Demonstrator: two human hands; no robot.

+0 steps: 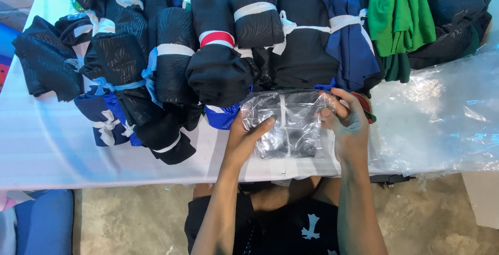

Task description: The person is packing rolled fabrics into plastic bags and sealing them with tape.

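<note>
Table (pixel 62 151): white, carrying everything here.
Bundle pile (pixel 218 42): black, navy and green rolled garments tied with strips, heaped along the far edge.
Plastic sheeting (pixel 442 115): loose and clear, spread to the right.
Bagged garment (pixel 285 125): dark fold inside a clear bag, at the near table edge.
Left hand (pixel 247 138): clasped on the bag's left side, thumb on top.
Right hand (pixel 347 125): pinching the bag's right edge.
Doing it well: I judge that keeping the film taut and the fold flat matters.
</note>
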